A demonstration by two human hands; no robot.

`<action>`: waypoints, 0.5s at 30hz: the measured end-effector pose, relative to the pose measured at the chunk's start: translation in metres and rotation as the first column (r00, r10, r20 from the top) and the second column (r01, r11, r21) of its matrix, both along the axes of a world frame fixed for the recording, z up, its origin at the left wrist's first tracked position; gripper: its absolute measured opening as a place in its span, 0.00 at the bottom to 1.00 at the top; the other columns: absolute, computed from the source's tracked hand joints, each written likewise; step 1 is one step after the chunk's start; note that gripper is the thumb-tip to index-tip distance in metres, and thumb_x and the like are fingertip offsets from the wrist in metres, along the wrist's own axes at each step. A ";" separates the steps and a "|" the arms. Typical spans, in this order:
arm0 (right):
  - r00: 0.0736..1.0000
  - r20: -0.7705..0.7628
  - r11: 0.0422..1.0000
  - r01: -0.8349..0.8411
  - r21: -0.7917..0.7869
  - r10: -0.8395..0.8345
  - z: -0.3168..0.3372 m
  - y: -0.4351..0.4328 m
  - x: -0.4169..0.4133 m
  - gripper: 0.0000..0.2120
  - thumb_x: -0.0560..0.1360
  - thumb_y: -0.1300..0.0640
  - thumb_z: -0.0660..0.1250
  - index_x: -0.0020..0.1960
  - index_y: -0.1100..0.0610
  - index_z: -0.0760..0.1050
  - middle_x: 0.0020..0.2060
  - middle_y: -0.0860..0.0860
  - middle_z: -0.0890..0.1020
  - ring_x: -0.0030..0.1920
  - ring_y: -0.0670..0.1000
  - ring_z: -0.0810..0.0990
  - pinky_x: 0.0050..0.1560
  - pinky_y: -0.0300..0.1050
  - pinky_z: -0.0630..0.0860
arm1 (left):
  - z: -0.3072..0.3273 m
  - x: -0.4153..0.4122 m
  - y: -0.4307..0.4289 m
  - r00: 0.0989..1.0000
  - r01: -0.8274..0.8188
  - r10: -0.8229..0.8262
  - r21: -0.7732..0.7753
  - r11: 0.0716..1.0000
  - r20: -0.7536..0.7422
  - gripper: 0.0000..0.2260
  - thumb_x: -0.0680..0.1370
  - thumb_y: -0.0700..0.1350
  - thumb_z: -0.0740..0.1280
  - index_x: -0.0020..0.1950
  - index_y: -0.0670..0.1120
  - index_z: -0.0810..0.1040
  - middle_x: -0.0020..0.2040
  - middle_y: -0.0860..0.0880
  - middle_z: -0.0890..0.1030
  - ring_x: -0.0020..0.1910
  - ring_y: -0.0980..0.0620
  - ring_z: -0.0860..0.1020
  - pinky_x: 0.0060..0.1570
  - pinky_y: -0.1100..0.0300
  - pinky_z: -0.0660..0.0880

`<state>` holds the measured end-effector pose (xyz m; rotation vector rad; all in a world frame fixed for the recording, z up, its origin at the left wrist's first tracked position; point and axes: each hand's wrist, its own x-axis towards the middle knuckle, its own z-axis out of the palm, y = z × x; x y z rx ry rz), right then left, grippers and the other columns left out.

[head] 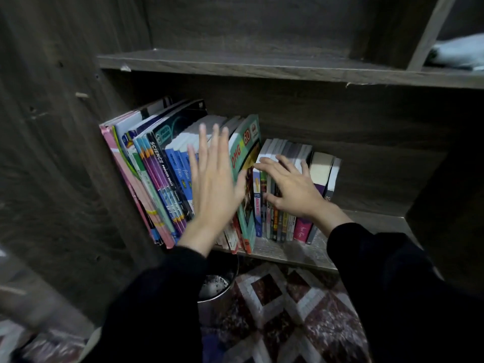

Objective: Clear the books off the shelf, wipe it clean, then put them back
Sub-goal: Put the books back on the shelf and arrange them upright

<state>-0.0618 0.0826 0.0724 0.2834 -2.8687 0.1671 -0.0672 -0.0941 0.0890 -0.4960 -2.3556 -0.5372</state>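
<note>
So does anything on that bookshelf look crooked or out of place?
Yes. The tall books on the left, including the teal softcover book, lean leftward instead of standing upright, with the left hand flat against them. The small paperbacks under the right hand stand straighter.

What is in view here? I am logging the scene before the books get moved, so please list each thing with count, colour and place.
Tall books: a leaning row, count unclear; pink, purple, blue, black and teal; left part of the lower shelf.
Small books: an upright row, count unclear; mixed colours, one pink spine; right of the tall ones.
Lower shelf: one, grey-brown wood, bare at its right end.
Upper shelf: one, same wood, above the books.
Bin: one, metal, on the floor below the shelf.
Rug: one, red and white pattern, floor.
Pale cloth: one, top right compartment.
Left hand: open, flat against the tall books.
Right hand: fingers spread over the small books.
</note>
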 end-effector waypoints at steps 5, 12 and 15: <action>1.000 0.003 1.000 -0.003 0.015 0.003 -0.001 -0.002 -0.005 0.32 0.77 0.47 0.63 0.76 0.41 0.50 0.77 0.42 0.52 0.77 0.50 0.45 0.72 0.69 0.42 | 0.056 -0.046 0.012 0.940 0.096 0.039 -0.372 0.923 0.340 0.30 0.80 0.50 0.58 0.78 0.41 0.50 0.78 0.45 0.54 0.77 0.47 0.46 0.74 0.45 0.38; 1.000 0.004 1.000 -0.003 0.024 0.003 -0.001 0.002 -0.001 0.34 0.77 0.48 0.63 0.76 0.42 0.49 0.77 0.43 0.52 0.77 0.51 0.45 0.72 0.69 0.42 | 0.046 -0.044 0.020 0.925 0.128 0.078 -0.497 0.858 0.372 0.33 0.77 0.49 0.60 0.78 0.44 0.49 0.78 0.48 0.52 0.77 0.49 0.45 0.71 0.39 0.34; 1.000 0.000 1.000 -0.005 0.018 0.005 0.000 0.004 0.002 0.34 0.77 0.48 0.63 0.76 0.42 0.49 0.77 0.42 0.52 0.77 0.50 0.45 0.72 0.69 0.42 | 0.049 -0.051 0.018 0.918 0.103 0.124 -0.528 0.843 0.377 0.33 0.78 0.49 0.61 0.78 0.43 0.50 0.78 0.47 0.55 0.77 0.49 0.49 0.71 0.37 0.36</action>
